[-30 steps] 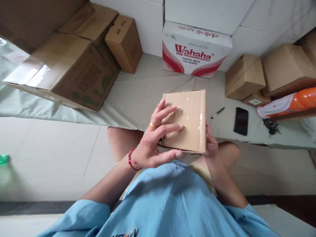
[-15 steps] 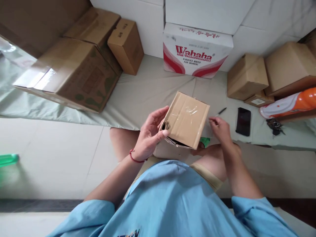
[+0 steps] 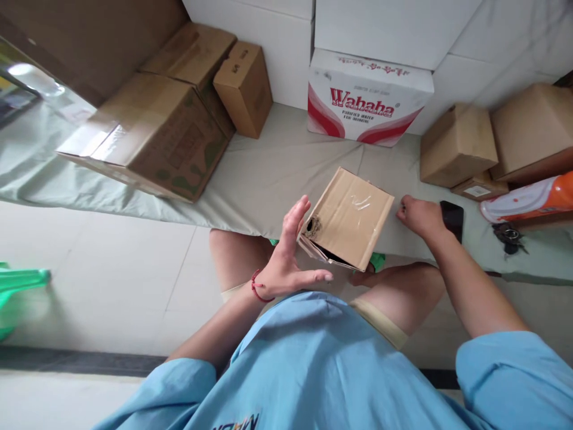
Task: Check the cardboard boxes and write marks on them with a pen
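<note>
My left hand (image 3: pixel 289 254) cradles a small taped cardboard box (image 3: pixel 353 218), fingers flat against its left side and thumb under its lower edge. The box is tilted over my lap at the front edge of the cloth-covered table (image 3: pixel 277 173), and it has a torn hole at its left corner. My right hand (image 3: pixel 418 215) rests on the table to the right of the box. It is closed in a fist where the black pen lay, and only a dark tip shows at the knuckles.
A black phone (image 3: pixel 453 215) lies just behind my right hand, with keys (image 3: pixel 508 234) and an orange-and-white package (image 3: pixel 528 200) further right. A Wahaha carton (image 3: pixel 369 98) and brown boxes (image 3: pixel 152 134) (image 3: pixel 456 143) line the back. A green object (image 3: pixel 18 280) lies on the floor.
My right hand left the box and reached right to the pen, closing over it. The left hand now bears the box alone, and the box has turned and tilted.
</note>
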Motion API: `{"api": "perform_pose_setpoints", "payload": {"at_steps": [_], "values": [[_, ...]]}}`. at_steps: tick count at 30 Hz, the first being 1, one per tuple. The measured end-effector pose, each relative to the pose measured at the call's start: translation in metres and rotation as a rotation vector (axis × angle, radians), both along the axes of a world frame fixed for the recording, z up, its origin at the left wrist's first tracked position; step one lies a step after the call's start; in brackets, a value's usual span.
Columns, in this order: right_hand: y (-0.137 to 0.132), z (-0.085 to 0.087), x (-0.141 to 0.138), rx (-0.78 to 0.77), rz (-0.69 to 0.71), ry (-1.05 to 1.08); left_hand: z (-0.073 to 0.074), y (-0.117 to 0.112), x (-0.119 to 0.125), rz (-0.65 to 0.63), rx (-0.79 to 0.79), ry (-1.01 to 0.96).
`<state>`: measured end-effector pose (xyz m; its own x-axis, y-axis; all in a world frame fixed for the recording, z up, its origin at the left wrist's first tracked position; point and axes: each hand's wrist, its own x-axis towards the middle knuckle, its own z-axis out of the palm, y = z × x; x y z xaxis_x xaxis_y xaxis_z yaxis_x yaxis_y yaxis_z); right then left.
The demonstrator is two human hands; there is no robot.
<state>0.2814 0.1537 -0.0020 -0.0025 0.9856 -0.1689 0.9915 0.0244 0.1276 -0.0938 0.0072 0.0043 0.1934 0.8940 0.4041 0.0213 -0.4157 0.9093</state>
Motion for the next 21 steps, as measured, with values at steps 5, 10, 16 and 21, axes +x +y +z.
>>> {"api": "perform_pose_setpoints", "payload": {"at_steps": [5,10,16,21], "values": [[-0.004,0.071,-0.012,0.641,-0.176,0.896,-0.002,0.01,-0.008,0.015,0.05,0.074],[-0.024,0.143,-0.061,0.433,-0.137,1.755,0.008,0.028,-0.009,-0.014,0.044,0.105],[-0.057,0.146,-0.137,-0.049,0.282,1.896,0.011,0.035,-0.003,-0.029,0.015,0.063],[-0.064,0.131,-0.172,-0.16,0.366,1.809,0.003,0.036,0.0,-0.037,0.089,0.05]]}}
